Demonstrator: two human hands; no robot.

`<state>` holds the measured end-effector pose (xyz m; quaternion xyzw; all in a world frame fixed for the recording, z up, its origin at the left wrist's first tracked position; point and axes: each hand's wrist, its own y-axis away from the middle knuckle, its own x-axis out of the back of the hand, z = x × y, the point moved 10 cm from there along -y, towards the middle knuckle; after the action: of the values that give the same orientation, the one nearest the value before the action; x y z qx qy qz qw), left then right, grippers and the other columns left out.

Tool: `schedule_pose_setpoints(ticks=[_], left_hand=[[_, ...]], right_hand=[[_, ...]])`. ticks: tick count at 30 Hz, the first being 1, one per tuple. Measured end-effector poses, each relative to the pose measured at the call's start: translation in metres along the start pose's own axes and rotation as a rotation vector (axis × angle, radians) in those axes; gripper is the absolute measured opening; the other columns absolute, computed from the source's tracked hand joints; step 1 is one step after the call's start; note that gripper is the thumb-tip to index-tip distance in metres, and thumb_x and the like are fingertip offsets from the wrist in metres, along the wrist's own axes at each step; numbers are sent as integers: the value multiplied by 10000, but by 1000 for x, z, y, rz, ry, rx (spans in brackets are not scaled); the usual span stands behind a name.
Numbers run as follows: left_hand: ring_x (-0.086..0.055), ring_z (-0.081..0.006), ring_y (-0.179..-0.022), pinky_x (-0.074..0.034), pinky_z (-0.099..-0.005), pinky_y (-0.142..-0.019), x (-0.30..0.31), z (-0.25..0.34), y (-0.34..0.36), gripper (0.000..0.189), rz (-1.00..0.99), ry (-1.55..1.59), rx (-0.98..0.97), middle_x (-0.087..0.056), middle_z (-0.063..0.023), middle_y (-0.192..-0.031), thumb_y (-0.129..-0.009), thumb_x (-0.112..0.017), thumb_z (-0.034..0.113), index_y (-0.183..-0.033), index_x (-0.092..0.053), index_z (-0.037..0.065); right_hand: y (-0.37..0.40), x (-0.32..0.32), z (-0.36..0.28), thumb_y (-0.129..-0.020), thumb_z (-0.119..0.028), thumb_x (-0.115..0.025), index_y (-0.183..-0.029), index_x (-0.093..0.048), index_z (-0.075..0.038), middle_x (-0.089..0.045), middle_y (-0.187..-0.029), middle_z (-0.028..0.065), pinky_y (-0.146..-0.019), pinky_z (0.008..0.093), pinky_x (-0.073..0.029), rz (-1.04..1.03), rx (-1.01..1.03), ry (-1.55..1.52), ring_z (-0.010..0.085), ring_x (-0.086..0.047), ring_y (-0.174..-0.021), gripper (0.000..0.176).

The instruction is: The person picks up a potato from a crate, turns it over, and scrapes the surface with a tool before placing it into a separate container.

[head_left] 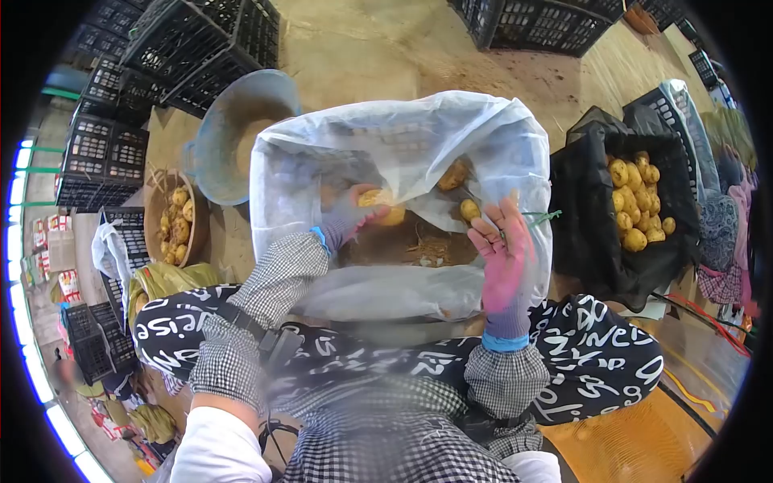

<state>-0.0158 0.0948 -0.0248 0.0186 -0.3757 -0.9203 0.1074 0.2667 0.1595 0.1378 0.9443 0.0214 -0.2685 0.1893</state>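
Note:
Inside a crate lined with clear plastic (354,299), my gloved left hand (352,217) is closed on a potato (385,211). My gloved right hand (504,249) is palm up over the crate's right side, its fingers apart and slightly curled, with no potato in it. Just left of its fingertips lies a small potato (469,210). A darker potato (455,174) rests farther back in the liner. Brown debris (427,248) lies on the crate bottom. A green tie (543,216) sticks out at the crate's right edge.
A black-lined crate (570,193) with several potatoes stands at right. At left are a blue tub (211,165) and a basket (199,233) of potatoes. Black crates (193,48) are stacked at the upper left; another crate (539,26) is at the top. My patterned trouser legs flank the front.

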Motion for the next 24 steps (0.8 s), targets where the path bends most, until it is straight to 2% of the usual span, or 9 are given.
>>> schedule_pose_setpoints(ticks=[3, 4, 6, 8, 10, 12, 14, 20, 24], left_hand=[[-528, -182, -1168, -434, -338, -1021, -6, 25, 32, 766, -85, -174, -294, -535, -131, -1271, -777, -819, 158, -1417, -407, 73], [-509, -180, -1193, -418, -351, -1043, -11, 15, 32, 754, -159, -400, -610, -518, -130, -1291, -793, -802, 149, -1428, -397, 94], [-515, -168, -1186, -449, -333, -982, -22, -1, 35, 694, -340, -278, -649, -513, -101, -1302, -844, -749, 201, -1435, -391, 138], [-557, -149, -1124, -521, -279, -851, -47, -13, 43, 632, -508, 293, -188, -529, -61, -1290, -891, -701, 289, -1429, -392, 168], [-586, -130, -1069, -543, -243, -791, -72, 27, 90, 636, -548, 613, 23, -534, -48, -1291, -895, -701, 310, -1429, -385, 170], [-567, -134, -1100, -513, -267, -857, -76, 66, 119, 678, -499, 511, -82, -517, -58, -1306, -869, -731, 278, -1434, -377, 155], [-506, -161, -1214, -457, -339, -1014, -68, 89, 133, 731, -370, 109, -349, -482, -76, -1328, -834, -767, 226, -1444, -374, 138], [-599, -111, -846, -509, -223, -628, -47, 109, 184, 623, -331, 143, -353, -539, -66, -1217, -934, -634, 275, -1463, -324, 166], [-583, -152, -946, -501, -252, -708, -51, 90, 183, 645, -350, 296, -271, -513, -73, -1263, -927, -635, 328, -1468, -324, 167]], right_hand=[[1, -13, 26, -998, -261, -522, -1392, -451, 10, -589, -1230, 161, -920, 379, -511, -31, -110, 137, 230, -626, -1021, 483], [4, -16, 32, -986, -263, -548, -1385, -455, 13, -594, -1222, 160, -907, 373, -519, -66, -98, 181, 227, -630, -1006, 494], [5, -20, 44, -961, -268, -600, -1371, -463, 20, -604, -1207, 158, -883, 361, -534, -131, -68, 267, 221, -639, -977, 519], [13, -31, 29, -921, -278, -662, -1362, -468, 26, -604, -1202, 143, -865, 331, -537, -207, 330, 941, 192, -637, -976, 571], [18, -41, 38, -882, -290, -716, -1367, -461, 28, -601, -1200, 124, -853, 304, -535, -303, 251, 1003, 166, -628, -987, 634], [31, -60, 64, -844, -304, -762, -1384, -444, 26, -595, -1199, 103, -846, 282, -528, -403, -293, 429, 141, -614, -1010, 709], [37, -80, 38, -830, -300, -776, -1405, -424, 17, -584, -1196, 88, -843, 267, -523, -450, -111, 558, 134, -603, -1022, 745], [47, -93, 35, -846, -325, -755, -1441, -392, -14, -569, -1194, 80, -774, 247, -529, -585, -44, 322, 121, -602, -942, 763], [48, -85, 39, -894, -332, -691, -1423, -436, -27, -582, -1166, 83, -727, 257, -539, -581, -153, 421, 126, -612, -896, 662]])
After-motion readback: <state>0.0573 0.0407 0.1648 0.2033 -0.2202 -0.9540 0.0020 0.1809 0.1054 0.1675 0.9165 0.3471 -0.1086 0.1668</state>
